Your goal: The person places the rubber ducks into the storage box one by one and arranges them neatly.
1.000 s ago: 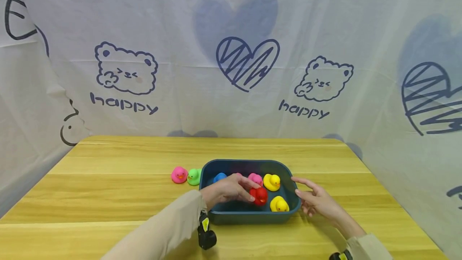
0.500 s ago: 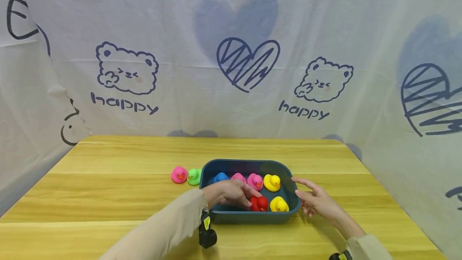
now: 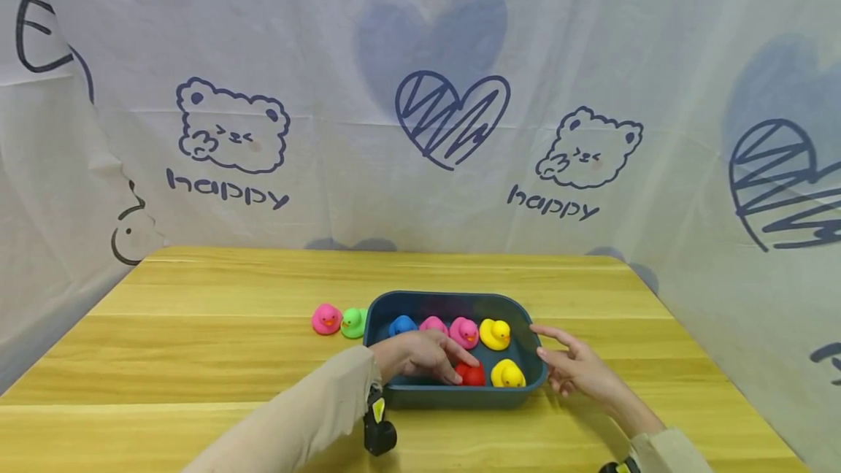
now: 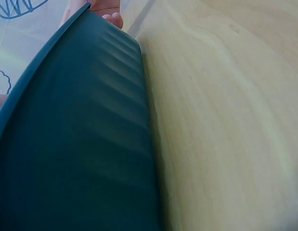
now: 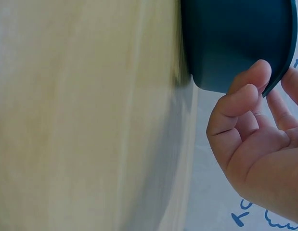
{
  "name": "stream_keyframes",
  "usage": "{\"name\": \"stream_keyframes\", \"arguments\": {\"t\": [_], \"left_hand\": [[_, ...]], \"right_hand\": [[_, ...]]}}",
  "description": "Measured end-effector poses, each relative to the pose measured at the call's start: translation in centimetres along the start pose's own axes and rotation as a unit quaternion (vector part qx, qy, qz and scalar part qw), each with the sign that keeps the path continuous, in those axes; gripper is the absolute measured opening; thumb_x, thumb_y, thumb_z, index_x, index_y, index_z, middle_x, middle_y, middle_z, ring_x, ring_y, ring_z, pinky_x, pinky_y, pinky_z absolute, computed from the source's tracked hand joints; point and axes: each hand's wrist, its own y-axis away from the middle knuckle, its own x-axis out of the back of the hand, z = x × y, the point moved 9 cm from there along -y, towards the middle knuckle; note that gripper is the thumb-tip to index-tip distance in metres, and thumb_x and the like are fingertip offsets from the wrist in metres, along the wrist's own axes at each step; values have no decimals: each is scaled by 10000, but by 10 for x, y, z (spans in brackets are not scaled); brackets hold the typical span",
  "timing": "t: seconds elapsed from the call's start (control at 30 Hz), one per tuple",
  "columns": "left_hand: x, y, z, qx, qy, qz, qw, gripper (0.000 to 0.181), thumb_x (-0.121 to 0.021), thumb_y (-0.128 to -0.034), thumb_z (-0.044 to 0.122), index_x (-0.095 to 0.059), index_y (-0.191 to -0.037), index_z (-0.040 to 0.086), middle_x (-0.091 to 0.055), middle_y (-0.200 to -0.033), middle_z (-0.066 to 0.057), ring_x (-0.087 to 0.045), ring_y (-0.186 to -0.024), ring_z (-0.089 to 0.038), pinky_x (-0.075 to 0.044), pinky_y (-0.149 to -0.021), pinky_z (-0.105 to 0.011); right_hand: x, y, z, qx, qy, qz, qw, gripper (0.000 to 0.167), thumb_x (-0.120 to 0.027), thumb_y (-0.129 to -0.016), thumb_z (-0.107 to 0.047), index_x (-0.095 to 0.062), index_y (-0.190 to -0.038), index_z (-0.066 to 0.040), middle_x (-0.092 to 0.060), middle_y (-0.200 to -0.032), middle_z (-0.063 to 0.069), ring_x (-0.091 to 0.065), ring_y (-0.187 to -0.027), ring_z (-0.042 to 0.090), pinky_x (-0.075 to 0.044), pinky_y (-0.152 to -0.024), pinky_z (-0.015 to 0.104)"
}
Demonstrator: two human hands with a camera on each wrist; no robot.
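Observation:
In the head view, my left hand (image 3: 423,355) reaches into the dark blue-green plastic box (image 3: 453,397) and pinches a red rubber duck (image 3: 471,375) low near the front wall. Its fingers cover part of the duck. At the box's right end, my right hand (image 3: 581,371) holds the rim with thumb and index finger; its other fingers curl outside the wall, as the right wrist view shows. Also in the box are a blue duck (image 3: 401,325), two pink ducks (image 3: 464,333) and two yellow ducks (image 3: 508,374). The left wrist view shows mostly the box's outer wall (image 4: 91,106).
On the wooden table (image 3: 217,356), left of the box, a pink duck (image 3: 326,320) and a green duck (image 3: 353,322) sit side by side. A white printed cloth (image 3: 342,130) hangs behind the table and along its sides.
My left hand has lowered the red duck towards the front of the box floor, left of the front yellow duck. The right hand has stayed at the rim.

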Motion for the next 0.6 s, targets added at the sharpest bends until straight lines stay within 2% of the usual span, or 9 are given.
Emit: {"name": "stream_keyframes", "arguments": {"t": [0.17,0.33,0.43,0.6], "left_hand": [[7,2,4,-109,-422,471,9979,366,-591,-748,-164,-628,-1085,-28,-552,-1004,-87,-514,-772,-188,-500,-686,-275],[14,4,5,-120,-825,914,9923,362,-610,-706,-175,-671,-1016,1,-582,-871,-69,-485,-662,-162,-433,-533,-199],[14,4,4,-69,-686,920,9934,348,-599,-715,-182,-674,-1004,-5,-594,-846,-72,-482,-607,-141,-431,-524,-181],[11,3,1,-80,-175,710,9973,324,-549,-745,-202,-640,-1024,-65,-634,-907,-114,-550,-669,-138,-508,-676,-276]], "right_hand": [[0,0,0,9,-1,-6,10000,566,-486,-929,-204,-219,-1385,-2,-529,-628,35,-489,-501,85,-405,-449,193],[0,0,0,14,22,-17,10000,565,-484,-930,-207,-219,-1387,-6,-524,-622,36,-488,-499,87,-404,-448,194],[0,0,0,17,39,-24,10000,565,-483,-931,-207,-217,-1387,-4,-525,-620,39,-487,-497,87,-404,-448,193],[0,0,1,-9,2,-13,10000,565,-486,-929,-206,-220,-1383,-2,-535,-632,46,-489,-501,86,-404,-450,189]]}}
